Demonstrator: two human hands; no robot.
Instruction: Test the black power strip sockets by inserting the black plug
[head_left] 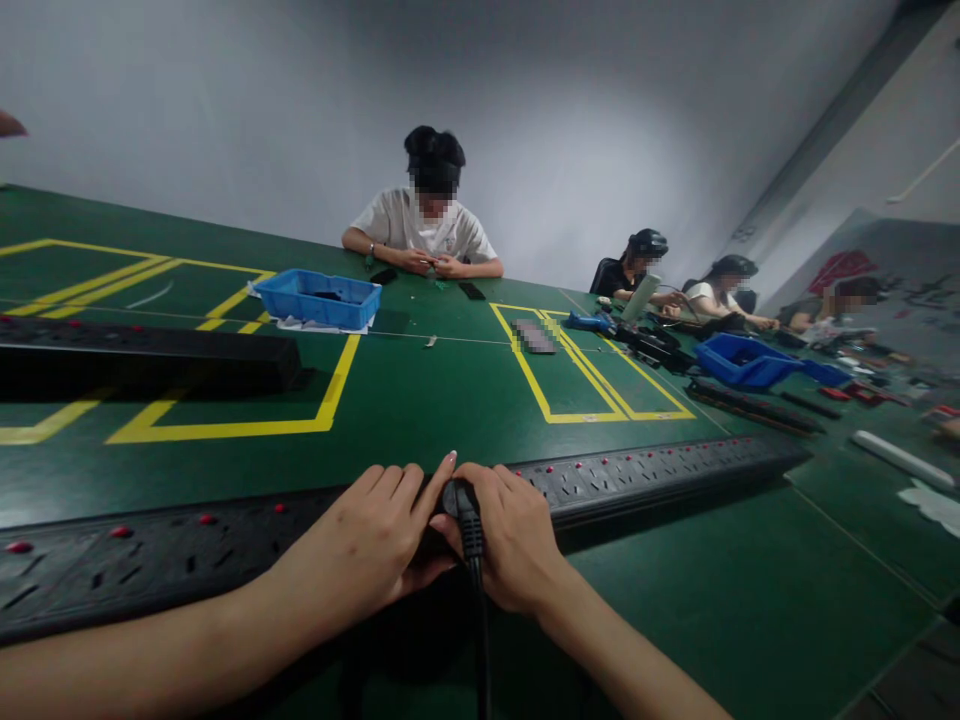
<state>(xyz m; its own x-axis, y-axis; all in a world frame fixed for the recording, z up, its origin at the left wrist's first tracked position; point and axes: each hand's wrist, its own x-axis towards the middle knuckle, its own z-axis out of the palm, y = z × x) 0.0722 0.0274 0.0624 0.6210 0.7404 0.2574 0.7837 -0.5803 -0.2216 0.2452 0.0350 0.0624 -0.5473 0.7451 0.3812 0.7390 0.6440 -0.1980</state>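
Note:
A long black power strip (630, 472) with red switches lies across the green table before me. My right hand (517, 535) is closed around a black power plug (460, 500) at the strip's middle. The plug's cord (480, 630) hangs down toward me between my wrists. My left hand (367, 535) grips the strip just left of the plug, its fingers over the top and thumb at the near side. Its index finger points toward the plug. The plug's prongs are hidden, so I cannot tell how far they sit in a socket.
A second power strip (150, 355) lies at the left. Beyond it stands a blue bin (319, 298). Yellow tape (585, 418) marks rectangles on the green table (420, 400). One person (424, 225) sits opposite; several others sit at the right near a larger blue bin (742, 362).

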